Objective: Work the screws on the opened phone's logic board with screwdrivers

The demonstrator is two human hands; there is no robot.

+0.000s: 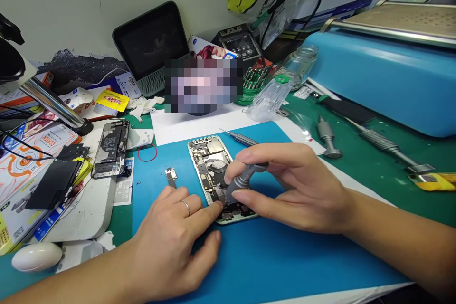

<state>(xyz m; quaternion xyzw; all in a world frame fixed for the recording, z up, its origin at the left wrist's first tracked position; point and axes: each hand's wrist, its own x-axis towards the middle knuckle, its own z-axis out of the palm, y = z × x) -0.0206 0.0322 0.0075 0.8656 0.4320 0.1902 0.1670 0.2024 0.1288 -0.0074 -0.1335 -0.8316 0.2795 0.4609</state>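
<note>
An opened smartphone (215, 171) lies on the blue mat (256, 256), its inner boards and screws bare. My right hand (295, 185) pinches a short grey screwdriver (239, 183) between thumb and fingers. The tool stands tilted over the phone's lower end; its tip is hidden. My left hand (178, 232) rests on the mat, holding nothing, with its index fingertip at the phone's lower left edge and the thumb apart. Just beyond its knuckles lies a small metal phone part (171, 175). Above the phone rests a second thin screwdriver (239, 137).
At left, another opened phone (111, 147) lies by boxes and a lamp post (53, 102). A smart display (151, 40), a green bit holder (252, 85) and a clear plastic cup (269, 99) stand behind. More screwdrivers (327, 137) and a blue case (377, 80) are at right.
</note>
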